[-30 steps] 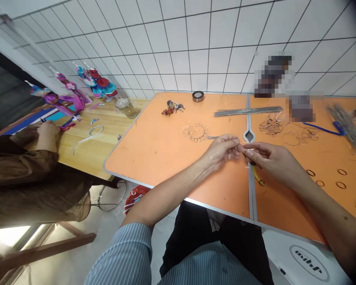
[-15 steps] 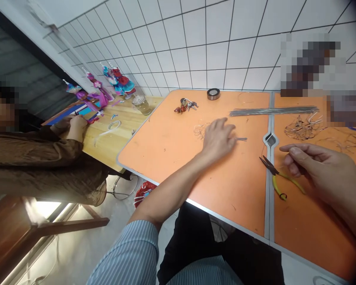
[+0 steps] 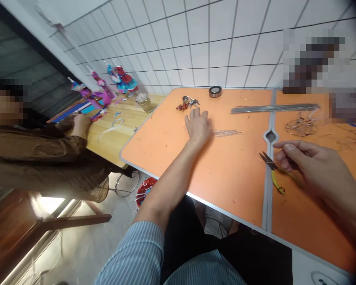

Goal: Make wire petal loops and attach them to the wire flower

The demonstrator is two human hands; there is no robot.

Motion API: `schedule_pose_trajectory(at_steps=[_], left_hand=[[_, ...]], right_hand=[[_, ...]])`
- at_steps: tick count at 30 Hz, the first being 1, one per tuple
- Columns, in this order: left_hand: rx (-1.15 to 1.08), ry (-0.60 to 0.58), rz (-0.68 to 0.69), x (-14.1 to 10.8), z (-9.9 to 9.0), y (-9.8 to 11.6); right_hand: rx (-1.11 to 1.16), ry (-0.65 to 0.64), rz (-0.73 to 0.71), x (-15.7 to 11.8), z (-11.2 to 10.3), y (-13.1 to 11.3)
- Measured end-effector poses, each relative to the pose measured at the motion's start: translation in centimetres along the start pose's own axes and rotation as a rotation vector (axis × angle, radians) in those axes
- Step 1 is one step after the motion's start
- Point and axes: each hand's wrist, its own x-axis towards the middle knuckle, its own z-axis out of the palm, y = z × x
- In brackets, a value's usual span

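Observation:
My left hand (image 3: 198, 126) lies palm down on the orange table (image 3: 201, 170), its fingers spread. Beside its thumb is a small loose bunch of thin wires (image 3: 227, 133), partly blurred. A small red-and-dark wire figure (image 3: 186, 103) sits just beyond its fingertips. My right hand (image 3: 310, 160) hovers over the table's right side, thumb and forefinger pinched together; whatever is between them is too fine to make out. Under and beside it rest pliers with yellow handles (image 3: 273, 178), jaws apart, across the table's seam.
A bundle of straight metal wires (image 3: 275, 108) lies at the back, near a roll of tape (image 3: 215, 92). Tangled wire (image 3: 301, 126) is at the right. To the left, a person (image 3: 41, 154) works at a wooden table (image 3: 112, 148) holding colourful dolls (image 3: 121, 79) and a glass jar (image 3: 144, 103).
My left hand has slid left and slightly away, uncovering more of the thin wires. The right hand keeps its pinch and has shifted slightly left, closer to the pliers.

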Motion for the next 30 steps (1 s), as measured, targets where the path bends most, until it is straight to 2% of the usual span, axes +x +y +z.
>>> schedule_pose_trajectory(at_steps=[2, 3, 6, 9, 14, 22, 25, 30], left_hand=[[-0.264, 0.021, 0.051, -0.7, -0.3, 1.6], [-0.456, -0.038, 0.077, -1.3, -0.5, 2.6], [-0.982, -0.405, -0.027, -3.4, -0.6, 5.4], [-1.218, -0.633, -0.144, -5.1, -0.6, 6.7], [-1.396, -0.776, -0.233, -5.7, -0.1, 6.7], [-1.521, -0.770, -0.387, -5.4, 0.1, 6.5], [-1.512, -0.788, -0.384, -5.4, -0.1, 6.3], [-1.528, -0.864, -0.302, -5.4, -0.6, 6.2]], right_hand=[[0.056, -0.055, 0.003, -0.2, 0.2, -0.5], [0.069, -0.064, 0.003, -0.2, 0.4, -0.7], [0.083, -0.076, 0.032, -0.3, 0.7, -1.4], [0.079, -0.067, 0.030, -0.3, 1.0, -2.0], [0.079, -0.071, 0.056, -0.3, 1.3, -2.5], [0.313, 0.011, 0.017, 0.4, 0.8, -1.6], [0.378, 0.026, 0.022, 0.8, 0.6, -1.0], [0.444, 0.041, 0.042, 1.1, 0.6, -0.8]])
